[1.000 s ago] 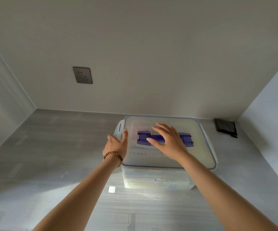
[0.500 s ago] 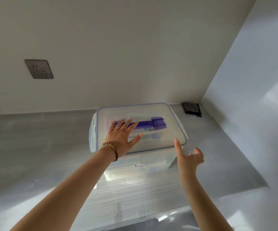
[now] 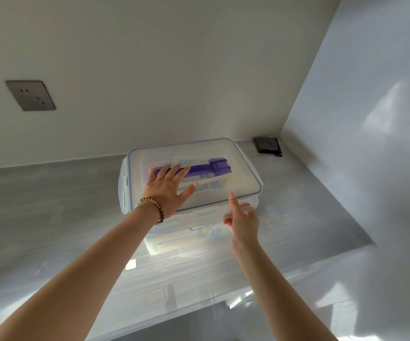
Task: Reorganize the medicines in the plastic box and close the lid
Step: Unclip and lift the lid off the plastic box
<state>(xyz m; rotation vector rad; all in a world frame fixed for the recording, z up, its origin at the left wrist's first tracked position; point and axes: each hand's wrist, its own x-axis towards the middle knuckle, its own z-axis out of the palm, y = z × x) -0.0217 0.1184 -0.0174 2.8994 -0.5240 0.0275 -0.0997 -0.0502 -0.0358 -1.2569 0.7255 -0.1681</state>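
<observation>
A translucent plastic box (image 3: 174, 233) stands on the grey counter with its blue-rimmed lid (image 3: 241, 175) lying on top. A purple handle (image 3: 215, 166) lies flat across the lid. Medicine packs (image 3: 211, 186) show only dimly through the plastic. My left hand (image 3: 167, 189), with a bead bracelet at the wrist, presses flat on the lid's left half, fingers spread over the handle's end. At the lid's front right edge my right hand (image 3: 244, 225) pinches the front latch flap, its index finger pointing up against the rim.
The grey counter (image 3: 51, 217) runs left from the box, and its front edge lies close below my arms. A wall socket (image 3: 30, 96) sits at the upper left. A black folded object (image 3: 268, 145) lies in the back right corner beside the side wall.
My left hand went from the box's left side onto the lid top. My right hand left the lid top, dropped to the front right edge and took hold of the latch flap.
</observation>
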